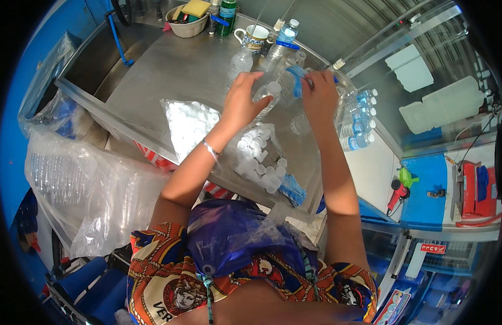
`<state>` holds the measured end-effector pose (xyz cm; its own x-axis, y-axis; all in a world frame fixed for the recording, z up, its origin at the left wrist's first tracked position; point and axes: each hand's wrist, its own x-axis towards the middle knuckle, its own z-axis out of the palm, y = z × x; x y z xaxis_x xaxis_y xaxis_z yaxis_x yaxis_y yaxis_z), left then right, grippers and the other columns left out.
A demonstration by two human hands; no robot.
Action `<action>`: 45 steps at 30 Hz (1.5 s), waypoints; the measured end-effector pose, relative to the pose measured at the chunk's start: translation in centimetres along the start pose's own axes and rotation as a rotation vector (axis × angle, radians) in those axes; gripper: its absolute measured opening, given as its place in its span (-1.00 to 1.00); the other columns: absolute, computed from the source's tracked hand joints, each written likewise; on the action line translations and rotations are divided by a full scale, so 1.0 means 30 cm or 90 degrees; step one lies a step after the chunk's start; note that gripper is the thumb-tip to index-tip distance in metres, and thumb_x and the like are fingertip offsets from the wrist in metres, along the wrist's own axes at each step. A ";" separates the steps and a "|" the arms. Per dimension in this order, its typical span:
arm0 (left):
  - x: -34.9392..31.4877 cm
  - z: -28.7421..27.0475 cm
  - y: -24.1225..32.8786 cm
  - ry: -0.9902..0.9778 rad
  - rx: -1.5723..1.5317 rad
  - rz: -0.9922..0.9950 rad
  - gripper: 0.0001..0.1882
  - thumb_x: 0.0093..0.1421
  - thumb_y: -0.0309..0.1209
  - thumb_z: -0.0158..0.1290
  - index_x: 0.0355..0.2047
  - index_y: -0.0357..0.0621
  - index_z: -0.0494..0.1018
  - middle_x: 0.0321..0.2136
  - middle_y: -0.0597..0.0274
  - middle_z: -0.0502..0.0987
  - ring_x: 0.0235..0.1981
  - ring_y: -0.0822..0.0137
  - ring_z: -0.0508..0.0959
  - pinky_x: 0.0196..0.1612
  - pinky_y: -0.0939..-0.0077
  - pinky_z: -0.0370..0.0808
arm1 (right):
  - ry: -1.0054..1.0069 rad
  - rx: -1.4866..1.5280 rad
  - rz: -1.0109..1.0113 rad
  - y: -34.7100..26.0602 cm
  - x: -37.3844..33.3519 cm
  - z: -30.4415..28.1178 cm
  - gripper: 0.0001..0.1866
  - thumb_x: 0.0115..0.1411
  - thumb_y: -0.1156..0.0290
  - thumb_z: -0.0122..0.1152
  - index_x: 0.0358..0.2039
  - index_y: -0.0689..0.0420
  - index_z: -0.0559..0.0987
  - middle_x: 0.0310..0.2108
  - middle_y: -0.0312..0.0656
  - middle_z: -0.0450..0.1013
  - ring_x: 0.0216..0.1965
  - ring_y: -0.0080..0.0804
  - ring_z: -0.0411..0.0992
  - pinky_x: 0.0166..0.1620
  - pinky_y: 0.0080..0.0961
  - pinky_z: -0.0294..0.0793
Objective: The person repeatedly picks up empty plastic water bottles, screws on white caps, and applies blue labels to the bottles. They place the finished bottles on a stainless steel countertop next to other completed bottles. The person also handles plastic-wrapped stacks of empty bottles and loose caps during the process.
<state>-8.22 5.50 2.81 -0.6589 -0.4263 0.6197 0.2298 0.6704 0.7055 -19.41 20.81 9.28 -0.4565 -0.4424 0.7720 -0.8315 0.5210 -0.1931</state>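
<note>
Patterned clothing point(161, 271) occupies the lower centre of the frame. Steel counter point(159, 70) fills the centre, with a basin point(126, 43) at upper left and a plastic-wrapped bottle pack point(72, 179) at left. Left hand point(241, 105), fingers spread, is at a clear bottle point(271, 91) at centre; contact cannot be confirmed. Right hand point(320, 100) pinches blue strips point(296, 72). Step apparently in hand: strip handling; next move likely calls for separating one strip. White caps point(252, 142) lie below.
</note>
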 end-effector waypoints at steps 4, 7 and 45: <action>0.000 0.033 -0.043 -0.125 -0.059 -0.104 -0.21 -0.09 -0.43 0.37 0.17 -0.15 0.27 0.05 0.02 0.40 0.03 0.11 0.45 0.05 0.29 0.42 | -0.254 0.052 -0.029 0.019 0.088 0.035 -0.81 -0.02 0.40 0.37 -0.40 0.19 0.60 -0.55 -0.17 0.46 -0.50 -0.36 0.42 -0.35 -0.39 0.40; -0.030 0.031 -0.056 -0.174 -0.150 -0.164 -0.13 -0.08 -0.43 0.36 0.23 -0.13 0.18 0.15 0.03 0.34 0.14 0.11 0.39 0.12 0.30 0.39 | -0.478 0.203 0.135 0.018 0.121 0.026 -0.75 -0.07 0.33 0.42 -0.40 0.19 0.62 -0.54 -0.18 0.45 -0.45 -0.32 0.44 -0.32 -0.35 0.40; -0.127 0.592 0.062 -0.272 -0.024 -0.093 -0.06 -0.08 -0.27 0.34 0.18 -0.42 0.06 0.03 -0.35 0.35 0.06 -0.20 0.39 0.09 0.13 0.36 | -0.097 -0.193 0.535 0.627 -0.534 -0.516 -0.61 0.03 0.26 0.38 -0.19 0.22 0.54 -0.33 0.06 0.51 -0.32 -0.01 0.50 -0.24 -0.21 0.46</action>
<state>-18.01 19.15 -4.33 -0.9209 -0.2207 0.3213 0.1337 0.5955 0.7922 -22.83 49.01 2.65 -0.9300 0.0897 0.3564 -0.0965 0.8761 -0.4723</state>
